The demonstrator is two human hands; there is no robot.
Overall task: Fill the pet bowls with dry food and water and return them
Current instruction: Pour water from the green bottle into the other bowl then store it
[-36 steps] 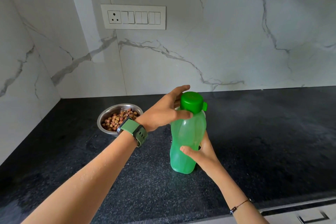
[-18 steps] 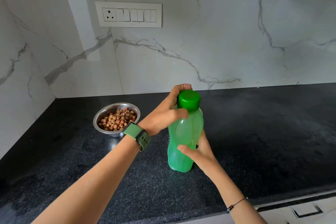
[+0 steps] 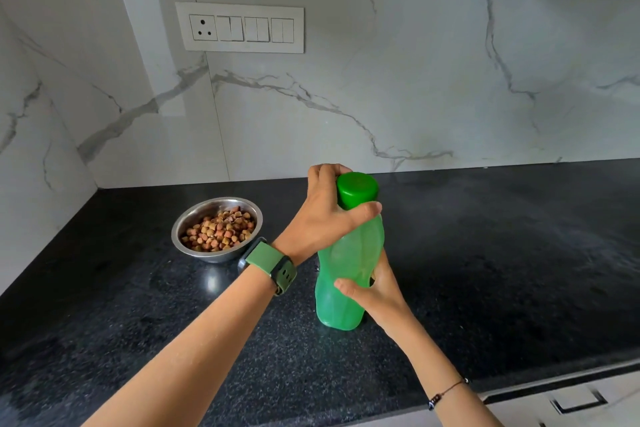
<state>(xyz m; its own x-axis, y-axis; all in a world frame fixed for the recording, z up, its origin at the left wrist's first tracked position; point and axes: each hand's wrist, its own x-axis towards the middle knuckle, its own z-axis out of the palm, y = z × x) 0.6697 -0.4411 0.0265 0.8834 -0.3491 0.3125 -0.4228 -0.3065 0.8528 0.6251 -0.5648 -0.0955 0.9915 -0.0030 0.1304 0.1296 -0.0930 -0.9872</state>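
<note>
Head view: over the last second the left hand (image 3: pixel 325 215) has wrapped further round the green cap (image 3: pixel 357 188) of the water bottle (image 3: pixel 348 274), its side tab turned out of sight, which suggests the cap is being twisted. The right hand (image 3: pixel 375 289) grips the bottle's waist. The bottle is translucent, waisted plastic, upright on speckled black granite (image 3: pixel 485 288). Left of the bottle stands a round steel bowl (image 3: pixel 194 218) of brown kibble (image 3: pixel 218 229). No water bowl shows.
</note>
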